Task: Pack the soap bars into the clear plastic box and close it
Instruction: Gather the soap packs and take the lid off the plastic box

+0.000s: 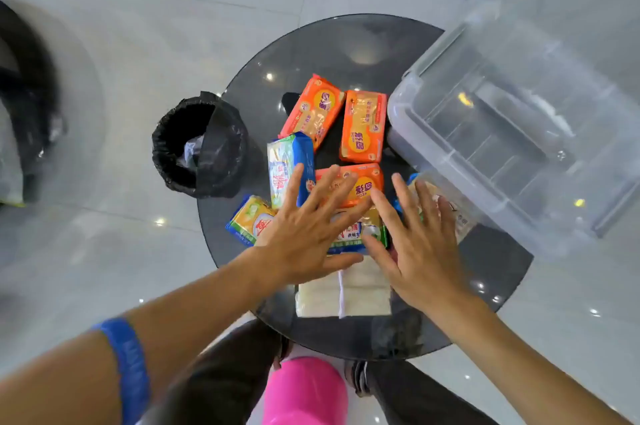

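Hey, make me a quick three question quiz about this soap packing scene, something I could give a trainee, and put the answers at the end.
1. True or false: the clear plastic box already holds several soap bars.
2. How many orange-wrapped soap bars are in view? A) one B) three C) five
3. What stands on the floor just left of the round glass table?

Key
1. False. The box looks empty; the bars lie on the table.
2. B. Two lie side by side at the far end, and a third is partly under the left hand. The right hand is also spread open over the bars.
3. A black-lined waste bin.
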{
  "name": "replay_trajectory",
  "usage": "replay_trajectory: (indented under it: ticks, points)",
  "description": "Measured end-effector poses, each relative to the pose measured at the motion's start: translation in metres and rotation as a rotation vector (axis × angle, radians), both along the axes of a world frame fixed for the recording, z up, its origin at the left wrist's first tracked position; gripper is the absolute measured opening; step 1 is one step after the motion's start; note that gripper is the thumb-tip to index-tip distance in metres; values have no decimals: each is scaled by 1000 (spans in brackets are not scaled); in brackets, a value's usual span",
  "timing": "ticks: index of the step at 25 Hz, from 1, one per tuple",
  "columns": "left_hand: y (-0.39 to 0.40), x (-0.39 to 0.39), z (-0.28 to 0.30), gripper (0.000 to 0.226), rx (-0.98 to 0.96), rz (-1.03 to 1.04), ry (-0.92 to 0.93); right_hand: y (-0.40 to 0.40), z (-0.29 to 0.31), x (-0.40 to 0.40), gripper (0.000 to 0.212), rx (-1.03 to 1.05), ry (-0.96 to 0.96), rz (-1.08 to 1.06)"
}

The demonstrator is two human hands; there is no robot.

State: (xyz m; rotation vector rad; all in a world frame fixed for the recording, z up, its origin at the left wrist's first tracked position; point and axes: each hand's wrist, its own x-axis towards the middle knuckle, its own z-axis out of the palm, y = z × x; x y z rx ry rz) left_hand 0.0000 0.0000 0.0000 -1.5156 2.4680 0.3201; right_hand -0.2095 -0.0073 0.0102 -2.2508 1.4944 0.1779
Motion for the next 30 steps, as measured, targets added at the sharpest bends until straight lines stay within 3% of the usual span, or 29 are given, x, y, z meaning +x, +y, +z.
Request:
replay_trajectory:
  ticks: [5,13,21,25,27,30]
  points:
    - [-14,31,-55,77,-169,-166,28,-15,-64,16,70,-73,31,59]
    - [-6,24,-64,71,-299,-196,50,2,-70,26,66,-165,-32,-11]
    - [3,26,-61,73,-321,-174,-54,2,-67,25,70,-203,-64,9]
    - [4,24,-56,72,-206,-137,-60,2,-61,25,67,-200,-11,-1]
    - [5,19,-49,72,-144,-124,-118,14,-51,26,55,-298,-30,-17]
    - [4,13,-31,79,-154,-62,-205,29,-29,16,32,-662,-68,72]
